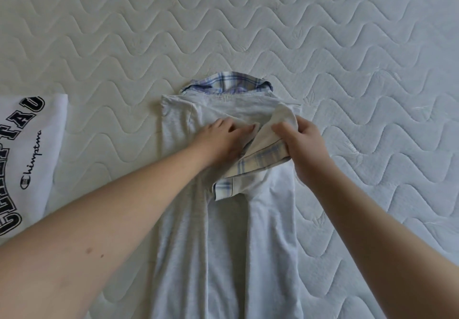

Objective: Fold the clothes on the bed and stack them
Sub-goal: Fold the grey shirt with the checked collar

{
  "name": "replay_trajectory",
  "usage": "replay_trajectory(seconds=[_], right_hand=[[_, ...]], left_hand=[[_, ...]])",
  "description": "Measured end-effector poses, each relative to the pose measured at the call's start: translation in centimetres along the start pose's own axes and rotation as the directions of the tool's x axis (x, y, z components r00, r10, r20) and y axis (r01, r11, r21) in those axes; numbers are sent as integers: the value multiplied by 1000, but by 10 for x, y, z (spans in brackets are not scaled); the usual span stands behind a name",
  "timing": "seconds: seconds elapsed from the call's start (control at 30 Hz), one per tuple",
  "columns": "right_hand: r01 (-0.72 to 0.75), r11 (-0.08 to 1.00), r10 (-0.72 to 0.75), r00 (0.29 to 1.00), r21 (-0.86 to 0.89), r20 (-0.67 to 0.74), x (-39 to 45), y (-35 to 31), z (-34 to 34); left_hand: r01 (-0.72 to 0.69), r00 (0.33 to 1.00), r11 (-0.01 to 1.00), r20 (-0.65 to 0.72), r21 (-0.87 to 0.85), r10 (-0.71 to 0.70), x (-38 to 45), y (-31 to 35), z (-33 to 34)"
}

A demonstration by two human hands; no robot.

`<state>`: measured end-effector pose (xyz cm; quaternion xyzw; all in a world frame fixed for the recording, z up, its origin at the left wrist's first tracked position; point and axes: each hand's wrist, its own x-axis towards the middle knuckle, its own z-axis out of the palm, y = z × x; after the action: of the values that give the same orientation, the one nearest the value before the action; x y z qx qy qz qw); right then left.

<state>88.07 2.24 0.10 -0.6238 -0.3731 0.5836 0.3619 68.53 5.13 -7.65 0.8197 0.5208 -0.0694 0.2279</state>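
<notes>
Lying on one mattress (298, 33): two garments, white printed shirt (29, 150) and grey shirt (223, 244); right hand (305, 145) fingers pinch its sleeve (263, 154), left hand (223, 140) presses flat.

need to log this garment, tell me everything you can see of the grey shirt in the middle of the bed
The grey shirt is a light heathered knit with a plaid collar and a plaid-lined sleeve cuff. It lies lengthwise on the quilted mattress, collar away from the person, sides already folded inward into a narrow strip. The left hand presses flat on its chest; the right hand grips the sleeve, which is folded across the body. Its lower end runs out of frame.
</notes>
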Motion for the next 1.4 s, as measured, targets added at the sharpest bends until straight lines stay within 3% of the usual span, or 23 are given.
replay_trajectory(seconds=[0.07, 0.13, 0.17, 0.23, 0.3, 0.4, 0.5, 0.6, 0.77, 0.87, 0.93, 1.1, 1.17, 1.3, 1.4], right_hand=[[26, 999, -26, 1000, 44, 13, 3, -10, 3], [42, 998, -43, 999, 55, 20, 5, -16, 4], [50, 997, -51, 998, 54, 21, 6, -17, 3], [57, 997, -58, 998, 44, 9, 8, -17, -3], [43, 998, -42, 999, 41, -17, 11, -13, -11], [27, 999, -26, 999, 46, -20, 13, -6, -20], [29, 999, -29, 1000, 45, -9, 13, -3, -21], [39, 998, -39, 999, 57, -3, 11, -2, -20], [53, 993, -56, 998, 106, 22, 9, -5, -20], [40, 991, -42, 999, 126, 13, 9, -7, -20], [20, 987, -23, 1000, 162, 13, 9, -8, -19], [-4, 970, -4, 1000, 245, 30, 8, -8, -14], [-19, 964, 12, 1000, 267, 27, 8, -7, -12], [-49, 955, 40, 998, 294, 37, 7, -6, -7], [-55, 952, 42, 998, 300, 51, 6, -4, -2]], left_hand=[[-56, 998, 997, -11, 52, 57, 0, 11, 4], [-10, 998, 997, -57, 75, 14, 4, 18, 11], [41, 994, 999, -101, 33, -38, 8, 20, 13], [134, 968, 969, -181, -209, -173, 15, 19, 14], [141, 918, 919, -299, -369, -260, 14, 16, 10], [66, 868, 975, -470, -210, -160, 3, 18, 11], [-10, 970, 996, -242, -89, -12, -14, 34, 22], [16, 998, 997, -58, 76, -12, -31, 46, 35], [187, 981, 982, -60, 13, -186, -46, 65, 40], [266, 963, 944, 17, -195, -268, -49, 68, 38], [234, 969, 912, 8, -336, -246, -48, 69, 37], [14, 1000, 960, 18, -280, -9, -56, 64, 42], [-23, 999, 938, 15, -345, 30, -67, 57, 47], [33, 997, 790, -32, -613, -66, -81, 50, 52], [68, 984, 831, -103, -552, -148, -82, 55, 55]])
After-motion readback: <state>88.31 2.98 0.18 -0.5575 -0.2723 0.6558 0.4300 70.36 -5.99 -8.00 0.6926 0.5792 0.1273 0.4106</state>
